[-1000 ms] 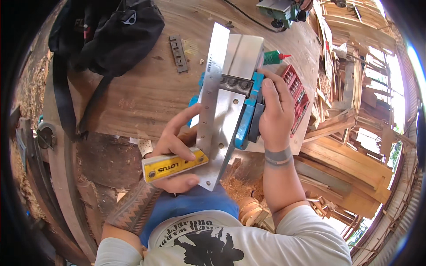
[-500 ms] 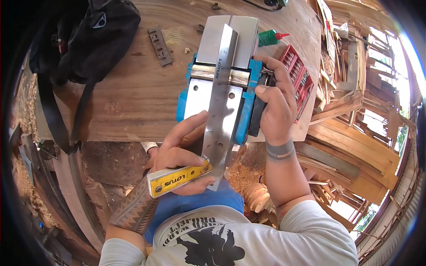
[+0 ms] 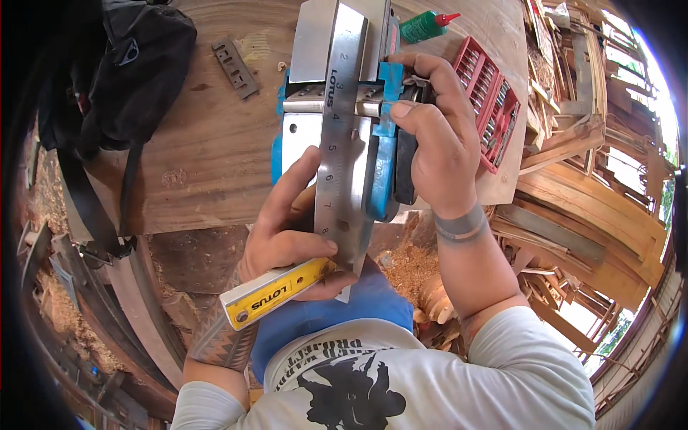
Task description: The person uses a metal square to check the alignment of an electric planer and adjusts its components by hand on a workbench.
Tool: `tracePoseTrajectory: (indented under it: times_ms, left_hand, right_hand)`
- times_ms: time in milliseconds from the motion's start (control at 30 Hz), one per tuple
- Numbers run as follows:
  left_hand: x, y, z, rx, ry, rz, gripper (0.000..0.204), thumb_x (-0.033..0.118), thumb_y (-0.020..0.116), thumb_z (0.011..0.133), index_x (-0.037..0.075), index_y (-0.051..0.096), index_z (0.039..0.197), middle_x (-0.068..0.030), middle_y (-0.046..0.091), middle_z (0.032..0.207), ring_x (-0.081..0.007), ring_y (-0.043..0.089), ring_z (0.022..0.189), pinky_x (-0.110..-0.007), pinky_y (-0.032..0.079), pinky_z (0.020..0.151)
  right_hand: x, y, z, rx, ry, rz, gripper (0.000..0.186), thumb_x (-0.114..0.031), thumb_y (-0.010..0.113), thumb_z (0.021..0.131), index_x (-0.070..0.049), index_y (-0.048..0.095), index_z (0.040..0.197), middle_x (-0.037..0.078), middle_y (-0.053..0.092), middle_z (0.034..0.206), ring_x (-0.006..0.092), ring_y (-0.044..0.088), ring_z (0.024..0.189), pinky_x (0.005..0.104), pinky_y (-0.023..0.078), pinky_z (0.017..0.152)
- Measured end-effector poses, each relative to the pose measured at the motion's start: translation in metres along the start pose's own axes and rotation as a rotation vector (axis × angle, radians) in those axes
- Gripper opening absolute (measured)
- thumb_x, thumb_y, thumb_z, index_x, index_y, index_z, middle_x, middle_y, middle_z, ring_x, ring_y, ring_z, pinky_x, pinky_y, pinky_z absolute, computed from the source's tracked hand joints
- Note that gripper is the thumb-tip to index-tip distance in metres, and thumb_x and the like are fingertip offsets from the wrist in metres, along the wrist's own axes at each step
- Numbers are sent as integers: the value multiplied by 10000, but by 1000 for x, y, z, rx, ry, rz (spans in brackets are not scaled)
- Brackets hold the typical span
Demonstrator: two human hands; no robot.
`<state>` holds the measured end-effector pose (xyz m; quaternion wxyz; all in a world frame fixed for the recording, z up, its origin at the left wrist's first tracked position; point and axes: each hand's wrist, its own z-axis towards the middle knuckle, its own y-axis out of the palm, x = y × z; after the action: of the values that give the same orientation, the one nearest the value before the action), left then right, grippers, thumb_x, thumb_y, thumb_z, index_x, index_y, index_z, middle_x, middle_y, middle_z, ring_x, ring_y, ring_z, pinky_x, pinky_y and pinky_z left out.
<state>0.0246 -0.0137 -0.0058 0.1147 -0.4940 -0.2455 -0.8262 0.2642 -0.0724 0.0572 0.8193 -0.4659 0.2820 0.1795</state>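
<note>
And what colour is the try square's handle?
The handle is yellow with silvery edges, clearest in the head view.

A wooden counter (image 3: 201, 154) with visible grain fills the upper middle of the view. On its left lies a slumped black fabric bag (image 3: 143, 79), its dark strap (image 3: 93, 197) trailing to the near edge. Just beside the bag, a notched metal blade (image 3: 235, 68) rests flat and slanted. Toward the right are a green bottle (image 3: 421, 27) with a red nozzle, lying on its side, and an open red case (image 3: 489, 104) holding rows of metal bits. Below the counter, wood shavings (image 3: 410, 259) are heaped. Boards (image 3: 595, 222) crowd the right side; a long timber (image 3: 143, 308) slants at lower left.
</note>
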Motion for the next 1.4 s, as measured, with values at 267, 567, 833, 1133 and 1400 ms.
tracePoseTrajectory:
  times_ms: [267,567,833,1133,1400]
  left_hand:
    - [6,5,9,56,-34,33,552,152,1013,719,146,683,1162,-309,187,1736,-574,387,1506,-541,521,1118]
    - [12,0,18,11,-49,255,818,342,1020,704,114,655,1400,-315,222,1726,-527,360,1541,-551,442,1195]
    - [24,-1,21,5,-83,507,823,407,970,753,42,644,1415,-332,413,1638,-464,451,1516,-480,449,1197]
    - [32,2,22,-23,-156,532,740,241,949,754,36,654,1401,-300,434,1640,-431,466,1517,-464,447,1205]
    - [34,2,26,-31,-161,529,741,197,940,759,8,639,1408,-324,426,1631,-450,447,1523,-472,434,1217]
  right_hand:
    - [7,4,-3,50,-112,24,102,-3,756,814,-7,688,891,209,653,1233,320,615,1031,356,504,843]
    - [3,-3,-2,-33,-164,-120,86,57,685,917,10,625,956,287,651,1355,348,700,1119,382,585,950]
    - [5,-4,-1,-51,-212,-114,70,57,681,927,21,626,952,291,648,1359,338,704,1116,372,594,934]
    - [2,-3,-6,-59,-4,57,65,68,659,931,18,623,953,256,626,1387,296,666,1134,363,578,938]
    - [8,-4,-5,-78,-111,20,84,60,676,930,-14,640,949,254,628,1386,294,667,1133,351,576,934]
